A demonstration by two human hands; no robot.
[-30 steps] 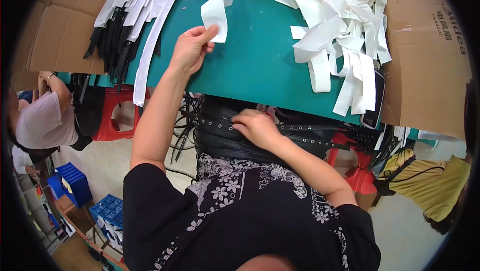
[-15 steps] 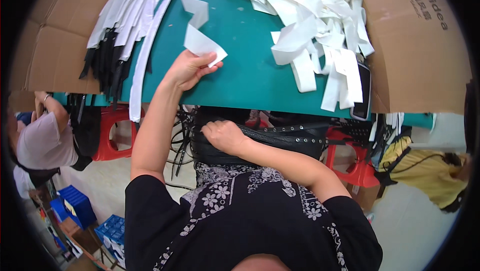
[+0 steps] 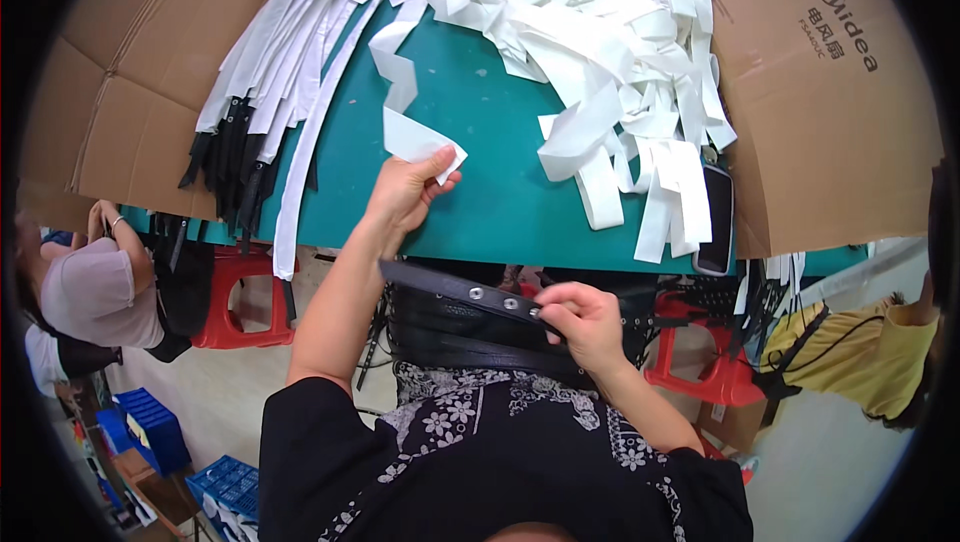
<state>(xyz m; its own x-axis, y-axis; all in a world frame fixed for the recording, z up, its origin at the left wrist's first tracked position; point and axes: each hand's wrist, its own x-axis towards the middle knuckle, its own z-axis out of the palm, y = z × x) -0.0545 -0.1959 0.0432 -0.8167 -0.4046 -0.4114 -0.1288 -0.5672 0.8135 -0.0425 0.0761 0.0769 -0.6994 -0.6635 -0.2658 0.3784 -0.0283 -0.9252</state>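
Before us the smooth green surface (image 3: 500, 212) takes up the most room, walled in on both sides by cardboard: a broad brown right-hand panel (image 3: 800, 142) and a creased left-hand panel (image 3: 150, 92). Across the right and far part we see a heap of white strips (image 3: 610, 22), matte and ribbon-like, looping and folding over one another and crowding much of the working room. On the left, a bundle of long white strips (image 3: 280, 32) with black ends (image 3: 235, 152) lies side by side, one strip hanging over the near edge. Beyond, we have a person in a pale top (image 3: 95, 287) to the left, a person in yellow (image 3: 840, 362) to the right, red plastic stools (image 3: 235, 267) near each, and blue crates (image 3: 150, 432) at lower left. Dark straps (image 3: 430, 327), leathery with a dull sheen, lie across our lap. A phone (image 3: 716, 212) sits between the heap and the right-hand panel. Our left hand (image 3: 405, 192), above the near part of the surface, pinches the end of a white strip (image 3: 415, 132) that zigzags in sharp folds toward the heap. Our right hand (image 3: 588, 322) pinches a flat black strap (image 3: 430, 280) just in front of the near edge, slanting toward our left forearm; whether they touch we cannot tell. Smallest are the round silver eyelets (image 3: 511, 304) along that strap.
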